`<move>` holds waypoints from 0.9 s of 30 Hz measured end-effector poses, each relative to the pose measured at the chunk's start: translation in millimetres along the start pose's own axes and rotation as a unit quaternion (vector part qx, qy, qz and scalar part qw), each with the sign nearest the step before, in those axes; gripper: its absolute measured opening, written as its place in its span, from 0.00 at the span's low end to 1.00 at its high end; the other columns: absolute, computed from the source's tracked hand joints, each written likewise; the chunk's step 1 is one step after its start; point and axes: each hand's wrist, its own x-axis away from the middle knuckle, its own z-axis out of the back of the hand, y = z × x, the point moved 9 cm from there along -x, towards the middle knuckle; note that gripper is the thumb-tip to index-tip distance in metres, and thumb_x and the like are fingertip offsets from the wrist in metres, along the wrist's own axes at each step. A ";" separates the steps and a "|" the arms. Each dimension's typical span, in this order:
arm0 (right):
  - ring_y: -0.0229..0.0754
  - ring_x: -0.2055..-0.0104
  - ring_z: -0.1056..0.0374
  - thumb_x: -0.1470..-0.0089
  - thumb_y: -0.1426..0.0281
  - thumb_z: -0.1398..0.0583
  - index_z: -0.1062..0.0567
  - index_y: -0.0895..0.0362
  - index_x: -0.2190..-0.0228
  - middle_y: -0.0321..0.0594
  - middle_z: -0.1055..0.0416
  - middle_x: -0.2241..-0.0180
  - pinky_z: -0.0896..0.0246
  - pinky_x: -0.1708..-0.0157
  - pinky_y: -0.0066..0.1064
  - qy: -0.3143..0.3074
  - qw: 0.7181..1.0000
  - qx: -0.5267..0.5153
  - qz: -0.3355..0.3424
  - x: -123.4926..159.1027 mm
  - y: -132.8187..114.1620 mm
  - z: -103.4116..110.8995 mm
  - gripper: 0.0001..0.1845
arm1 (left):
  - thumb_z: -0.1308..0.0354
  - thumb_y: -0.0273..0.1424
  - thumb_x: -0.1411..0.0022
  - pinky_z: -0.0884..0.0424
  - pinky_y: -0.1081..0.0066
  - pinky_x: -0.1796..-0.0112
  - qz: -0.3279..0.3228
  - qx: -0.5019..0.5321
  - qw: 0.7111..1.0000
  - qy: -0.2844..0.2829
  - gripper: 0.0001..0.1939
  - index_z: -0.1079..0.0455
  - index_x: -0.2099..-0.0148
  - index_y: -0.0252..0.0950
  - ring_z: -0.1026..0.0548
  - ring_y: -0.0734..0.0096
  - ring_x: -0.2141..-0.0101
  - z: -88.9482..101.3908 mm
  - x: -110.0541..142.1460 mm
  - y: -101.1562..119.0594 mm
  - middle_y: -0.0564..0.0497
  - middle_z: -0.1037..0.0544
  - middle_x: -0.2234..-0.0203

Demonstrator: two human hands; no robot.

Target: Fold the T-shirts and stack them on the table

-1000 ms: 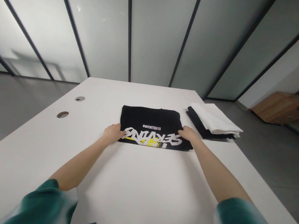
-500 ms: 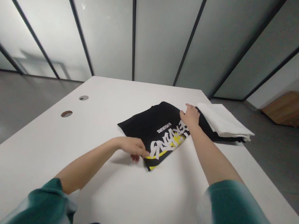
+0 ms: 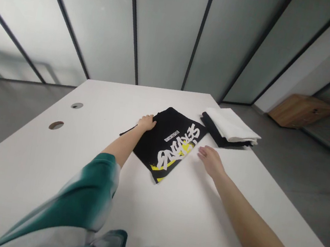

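Observation:
A black T-shirt lies partly folded on the white table, its white lettering and yellow print facing up. My left hand is at its far left edge, fingers curled down onto the cloth. A dark corner of the shirt sticks out to the left behind my left wrist. My right hand hovers just off the shirt's right edge, with its fingers loosely extended and nothing in them.
Folded white cloth rests on a folded black cloth at the table's right edge. Two round holes pierce the white table on the left. A wooden cabinet stands on the floor beyond, near frosted glass panels.
My left hand has gone from the shirt's near corner to its far left edge. My right hand has left the far right edge and come nearer. The view has shifted right.

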 end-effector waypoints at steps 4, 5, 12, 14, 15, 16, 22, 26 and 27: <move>0.50 0.56 0.25 0.51 0.68 0.40 0.33 0.52 0.71 0.48 0.24 0.65 0.27 0.54 0.43 0.007 0.969 -0.205 -0.136 27.8 9.0 -16.3 0.05 | 0.49 0.42 0.34 0.36 0.57 0.46 0.030 0.002 1.000 0.008 0.27 0.38 0.38 0.32 0.35 0.48 0.41 -2.4 -18.9 5.7 0.32 0.33 0.41; 0.49 0.58 0.25 0.51 0.70 0.40 0.33 0.53 0.71 0.49 0.24 0.65 0.27 0.55 0.42 0.002 0.960 -0.231 -0.159 32.2 6.9 -22.6 0.04 | 0.47 0.42 0.35 0.35 0.59 0.46 0.041 0.009 0.999 0.004 0.28 0.38 0.38 0.31 0.34 0.48 0.42 -3.8 -22.7 5.8 0.32 0.33 0.41; 0.38 0.73 0.27 0.45 0.77 0.42 0.29 0.56 0.69 0.42 0.23 0.72 0.31 0.78 0.23 0.012 0.933 -0.273 -0.235 25.3 -10.8 -48.8 0.05 | 0.40 0.36 0.40 0.31 0.63 0.52 0.071 0.045 0.995 -0.051 0.22 0.30 0.47 0.29 0.27 0.50 0.47 -14.4 -37.7 1.9 0.30 0.26 0.47; 0.34 0.77 0.30 0.43 0.77 0.42 0.29 0.57 0.70 0.40 0.24 0.74 0.37 0.83 0.19 -0.003 0.933 -0.254 -0.254 19.7 -11.6 -58.6 0.05 | 0.41 0.36 0.40 0.30 0.65 0.53 0.068 0.054 0.995 -0.055 0.20 0.28 0.49 0.30 0.25 0.52 0.48 -14.7 -39.8 -0.7 0.33 0.24 0.48; 0.32 0.79 0.32 0.43 0.76 0.42 0.29 0.58 0.70 0.39 0.25 0.76 0.41 0.85 0.17 -0.017 0.935 -0.238 -0.261 17.4 -11.7 -63.9 0.04 | 0.41 0.36 0.40 0.30 0.66 0.53 0.065 0.060 0.995 -0.055 0.19 0.27 0.50 0.31 0.25 0.53 0.48 -14.3 -40.8 -1.9 0.34 0.23 0.49; 0.31 0.81 0.34 0.42 0.75 0.41 0.28 0.59 0.71 0.39 0.26 0.78 0.44 0.86 0.17 -0.032 0.939 -0.219 -0.262 15.4 -11.7 -68.7 0.05 | 0.42 0.36 0.40 0.30 0.67 0.54 0.061 0.067 0.994 -0.054 0.18 0.27 0.51 0.32 0.25 0.54 0.49 -13.6 -41.7 -3.0 0.36 0.22 0.50; 0.28 0.90 0.49 0.45 0.73 0.37 0.31 0.57 0.75 0.30 0.37 0.88 0.63 0.92 0.19 -0.049 0.977 -0.065 -0.199 10.0 -13.2 -67.4 0.09 | 0.40 0.34 0.42 0.30 0.67 0.54 0.042 0.132 0.990 -0.036 0.13 0.25 0.57 0.33 0.24 0.53 0.51 -7.6 -46.4 -6.6 0.38 0.20 0.55; 0.36 0.79 0.31 0.46 0.78 0.40 0.28 0.57 0.67 0.39 0.23 0.74 0.40 0.84 0.22 -0.045 0.979 -0.103 -0.172 17.2 -18.9 -63.6 0.05 | 0.37 0.33 0.46 0.30 0.67 0.57 0.050 0.206 0.977 -0.024 0.10 0.25 0.62 0.33 0.22 0.52 0.54 -6.7 -45.3 -11.9 0.39 0.19 0.61; 0.38 0.75 0.27 0.47 0.78 0.40 0.27 0.57 0.66 0.41 0.22 0.70 0.34 0.80 0.25 -0.041 0.975 -0.133 -0.173 19.5 -19.6 -63.6 0.06 | 0.36 0.32 0.46 0.29 0.67 0.59 0.055 0.229 0.972 -0.022 0.09 0.25 0.63 0.33 0.22 0.53 0.56 -6.9 -44.1 -13.9 0.40 0.19 0.62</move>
